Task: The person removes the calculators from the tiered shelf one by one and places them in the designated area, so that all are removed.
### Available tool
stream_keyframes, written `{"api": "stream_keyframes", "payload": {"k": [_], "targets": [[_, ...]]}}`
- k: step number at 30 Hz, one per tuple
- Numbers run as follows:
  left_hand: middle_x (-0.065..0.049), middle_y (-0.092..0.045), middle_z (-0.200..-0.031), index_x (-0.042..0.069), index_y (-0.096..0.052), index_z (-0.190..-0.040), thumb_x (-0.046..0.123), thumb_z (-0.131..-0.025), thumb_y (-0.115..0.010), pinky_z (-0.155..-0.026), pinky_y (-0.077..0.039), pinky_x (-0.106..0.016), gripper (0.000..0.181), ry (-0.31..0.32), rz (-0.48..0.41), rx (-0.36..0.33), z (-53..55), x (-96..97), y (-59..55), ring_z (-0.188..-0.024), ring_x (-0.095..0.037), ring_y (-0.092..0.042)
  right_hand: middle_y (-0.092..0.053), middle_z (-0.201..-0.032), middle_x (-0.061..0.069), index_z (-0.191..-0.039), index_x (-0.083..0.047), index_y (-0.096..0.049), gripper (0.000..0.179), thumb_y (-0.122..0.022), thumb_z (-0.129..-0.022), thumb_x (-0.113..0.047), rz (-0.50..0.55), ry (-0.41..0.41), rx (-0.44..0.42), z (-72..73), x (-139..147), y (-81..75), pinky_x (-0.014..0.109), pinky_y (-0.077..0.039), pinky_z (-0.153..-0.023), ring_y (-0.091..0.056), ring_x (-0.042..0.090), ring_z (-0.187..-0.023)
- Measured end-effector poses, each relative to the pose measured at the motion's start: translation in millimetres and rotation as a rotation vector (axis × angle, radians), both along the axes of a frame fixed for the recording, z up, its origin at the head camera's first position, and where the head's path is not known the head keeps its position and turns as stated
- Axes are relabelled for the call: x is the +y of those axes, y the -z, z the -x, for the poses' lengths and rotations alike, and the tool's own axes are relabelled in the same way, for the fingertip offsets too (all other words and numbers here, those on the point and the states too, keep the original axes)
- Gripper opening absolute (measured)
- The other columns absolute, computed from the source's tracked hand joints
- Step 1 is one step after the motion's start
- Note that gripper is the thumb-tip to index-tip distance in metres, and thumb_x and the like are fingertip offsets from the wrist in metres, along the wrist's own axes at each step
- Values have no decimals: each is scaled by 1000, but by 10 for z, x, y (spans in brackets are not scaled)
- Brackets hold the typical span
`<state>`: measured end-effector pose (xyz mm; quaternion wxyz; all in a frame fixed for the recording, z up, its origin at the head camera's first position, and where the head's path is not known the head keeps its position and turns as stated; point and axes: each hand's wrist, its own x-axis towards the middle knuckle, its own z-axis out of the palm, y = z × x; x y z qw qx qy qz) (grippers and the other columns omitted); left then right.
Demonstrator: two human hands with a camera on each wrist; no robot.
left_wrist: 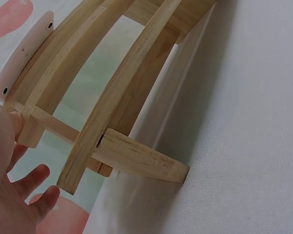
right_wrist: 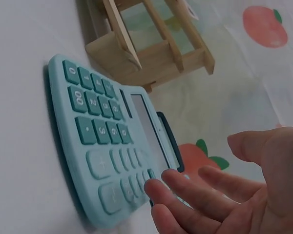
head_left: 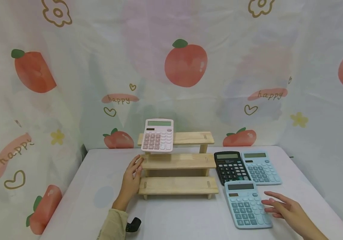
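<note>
A three-tier wooden stand (head_left: 178, 161) stands on the table, a pink calculator (head_left: 157, 135) propped at the left of its top tier. My left hand (head_left: 131, 180) rests against the left end of the middle tier; in the left wrist view its fingers (left_wrist: 46, 200) are loose beside the wood. To the right lies a light blue calculator (head_left: 246, 205) with teal keys, nearest my right hand (head_left: 289, 211). The relaxed, spread fingers of that hand are right at the calculator's right edge, with nothing held.
Behind the nearest calculator lie a black calculator (head_left: 231, 166) and another light blue calculator (head_left: 261, 168), side by side right of the stand. A small black curved object (head_left: 133, 225) shows beside the left sleeve (head_left: 114, 224). A fruit-printed cloth (head_left: 219, 66) hangs behind the table.
</note>
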<state>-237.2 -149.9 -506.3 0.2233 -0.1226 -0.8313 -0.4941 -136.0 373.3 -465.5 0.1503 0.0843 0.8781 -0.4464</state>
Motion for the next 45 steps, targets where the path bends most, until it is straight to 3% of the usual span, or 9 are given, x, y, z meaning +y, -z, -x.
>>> {"api": "stream_keyframes", "payload": {"k": [7, 11, 19, 28, 39, 45], "targets": [[-21, -47, -154, -3, -59, -139, 11, -105, -52, -96, -49, -60, 37, -16, 2, -1, -16, -25, 5, -141, -45, -46, -64, -135, 26, -152, 7, -33, 60, -40, -110, -35, 90, -57, 128, 150, -288, -91, 21, -58, -82, -74, 7, -98], [-22, -47, -154, -4, -59, -138, 11, -105, -52, -97, -48, -61, 37, -12, -5, -2, -24, -29, -11, -142, -45, -45, -62, -137, 26, -154, 5, -32, 59, -40, -111, -34, 112, -90, 158, 239, -457, -168, 22, -58, -84, -74, 11, -101], [-23, -48, -153, -3, -59, -138, 10, -104, -53, -97, -49, -63, 37, -6, -14, 9, 12, -42, -6, -141, -47, -45, -63, -135, 27, -152, 1, -37, 52, -42, -110, -29, 209, -163, 269, 378, -745, -246, 24, -58, -84, -73, 7, -99], [-22, -48, -153, -3, -60, -138, 11, -104, -53, -96, -50, -61, 37, -2, -23, 20, 43, -41, -8, -141, -46, -46, -62, -135, 29, -150, 2, -41, 51, -45, -109, -28, 284, -217, 299, 531, -1027, -333, 27, -59, -87, -74, 10, -102], [-22, -48, -153, -2, -59, -138, 11, -104, -53, -95, -50, -60, 37, -4, -19, 16, 27, -13, 1, -141, -45, -46, -63, -131, 33, -148, 7, -42, 51, -45, -109, -27, 380, -302, 330, 679, -1285, -258, 25, -58, -86, -75, 13, -100], [-21, -48, -154, -3, -59, -138, 10, -104, -53, -95, -49, -60, 37, 0, -15, 23, 5, -3, 20, -140, -45, -47, -68, -126, 24, -146, 6, -45, 46, -45, -109, -22, 407, -290, 354, 725, -1446, -232, 26, -58, -87, -75, 13, -100]]}}
